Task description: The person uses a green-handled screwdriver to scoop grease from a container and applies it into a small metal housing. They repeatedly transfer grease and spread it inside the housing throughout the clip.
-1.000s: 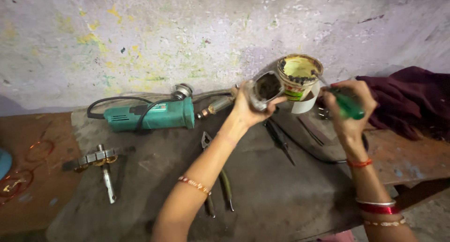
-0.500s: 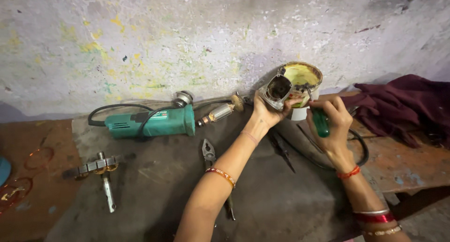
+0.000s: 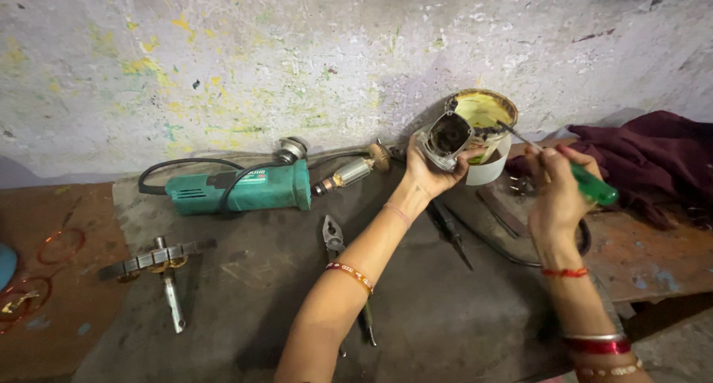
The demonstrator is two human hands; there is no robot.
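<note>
The right hand (image 3: 558, 182) has moved: a moment ago its screwdriver (image 3: 575, 171) was pointing down beside the can (image 3: 483, 134), and now the metal tip is reaching up to the can's rim. The left hand (image 3: 429, 171) is still holding the grey housing (image 3: 445, 136) up in the same place, just in front of the can.

The left hand's fingers are curling around the housing from below, with the thumb pressing on its right side. The housing's open, dark end is facing up toward the camera. It is touching or nearly touching the can; I cannot tell which.

The right hand's fingers are wrapping tight around the screwdriver's green handle. The handle is sticking out to the right and the thin shaft is pointing up and left into the can. The can is standing by the wall (image 3: 297, 56), and it is yellow-green inside.

A green grinder (image 3: 241, 190) with a black cord is lying on the bench (image 3: 245, 279) to the left. A copper-wound rotor (image 3: 349, 175) is lying between the grinder and the left hand. Pliers (image 3: 333, 238) are lying under the left forearm. A metal puller (image 3: 160, 268) is lying farther left. A dark red cloth (image 3: 646, 164) is bunching up on the right, behind the right hand.
</note>
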